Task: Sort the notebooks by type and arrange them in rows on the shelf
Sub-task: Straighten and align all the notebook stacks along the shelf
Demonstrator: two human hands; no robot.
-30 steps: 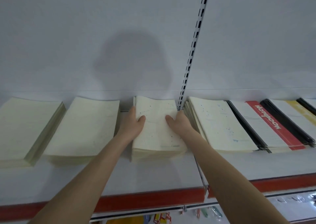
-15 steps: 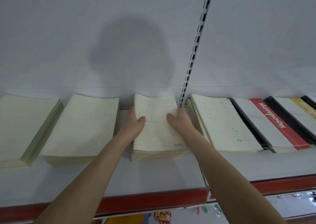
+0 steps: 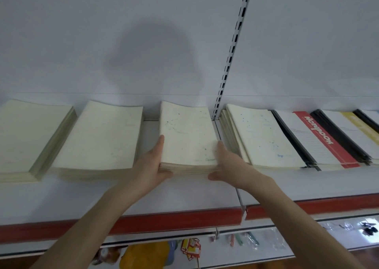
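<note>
Both hands have slid from the cover to the sides: left hand (image 3: 151,166) and right hand (image 3: 229,164), fingers straight, press the notebook stack (image 3: 186,137) between them on the shelf (image 3: 184,195). It is probably heavy and floppy, so lift from underneath.

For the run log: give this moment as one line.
left hand: flat on left side of cream speckled paper notebook stack | right hand: flat on its right side | stack: on white shelf

backed by a plain white panel (image 3: 82,32) across the upper frame; split right of centre by a slotted upright (image 3: 235,43).
</note>
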